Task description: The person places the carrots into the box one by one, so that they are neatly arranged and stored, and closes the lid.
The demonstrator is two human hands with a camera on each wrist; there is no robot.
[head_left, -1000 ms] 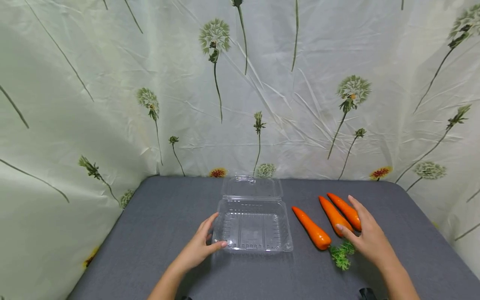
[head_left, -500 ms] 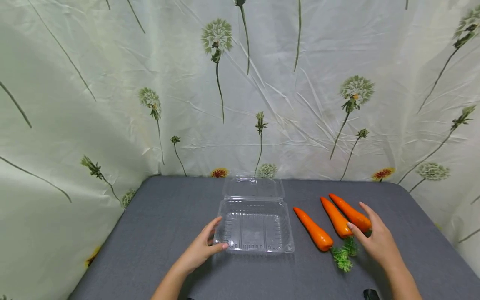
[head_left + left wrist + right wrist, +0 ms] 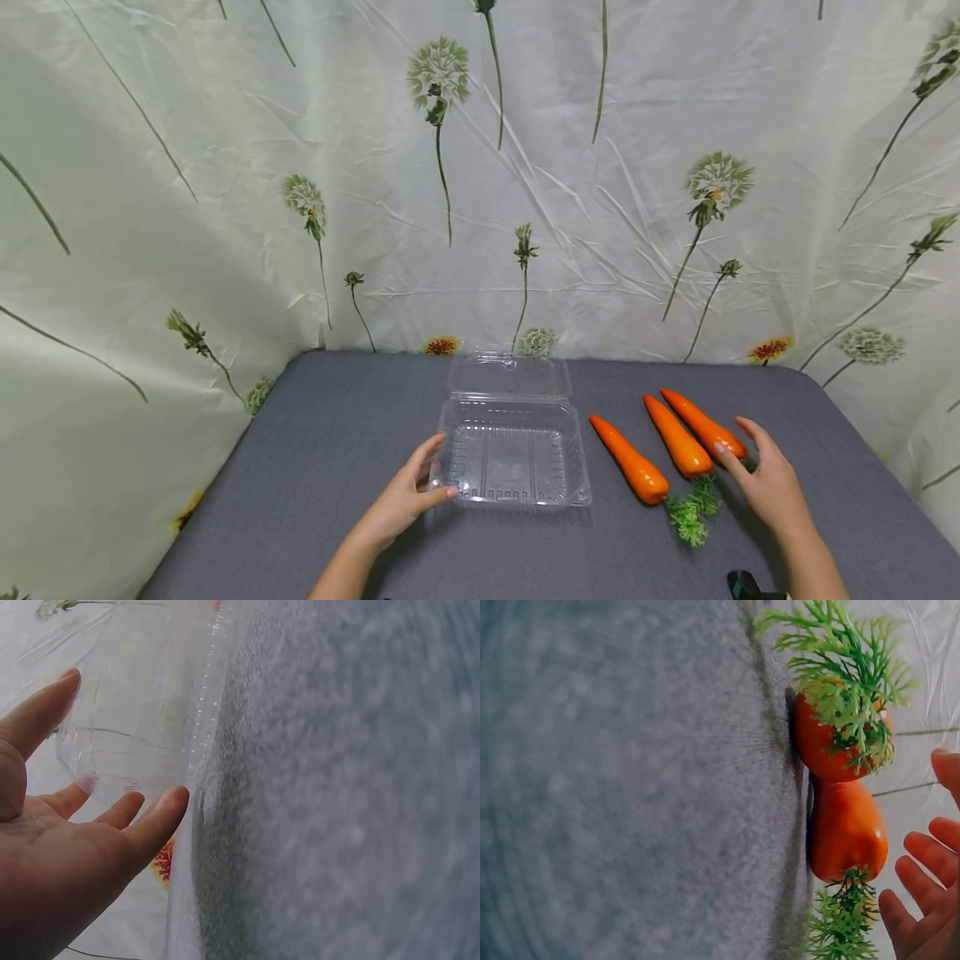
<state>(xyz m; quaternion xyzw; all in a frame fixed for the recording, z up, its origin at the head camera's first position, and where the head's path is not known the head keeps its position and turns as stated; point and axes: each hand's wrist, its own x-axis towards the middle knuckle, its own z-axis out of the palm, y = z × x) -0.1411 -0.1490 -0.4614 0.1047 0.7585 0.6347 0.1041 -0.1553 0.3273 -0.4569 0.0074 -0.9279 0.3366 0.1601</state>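
A clear plastic clamshell container (image 3: 507, 471) sits mid-table with its lid (image 3: 510, 375) folded back. At its near left corner is my left hand (image 3: 405, 500), thumb by the front rim and fingers along the left side. In the left wrist view these fingers are spread and fairly straight against the plastic. To the container's right lie three orange carrots: the left one (image 3: 630, 462), the middle one (image 3: 678, 437) and the right one (image 3: 708, 429). My right hand (image 3: 772, 483) hovers beside the right carrot's thick end, fingers parted. In the right wrist view it holds nothing.
The grey-covered table (image 3: 337, 417) backs onto a pale curtain (image 3: 360, 125) with a dandelion print. Green leafy tops (image 3: 686, 517) stick out toward the near side from the carrots. A small black object (image 3: 742, 583) shows by the right wrist.
My right hand has drawn to the right and slightly nearer, uncovering more of the right carrot's thick end. My left hand stays at the container. The whole view shifts slightly.
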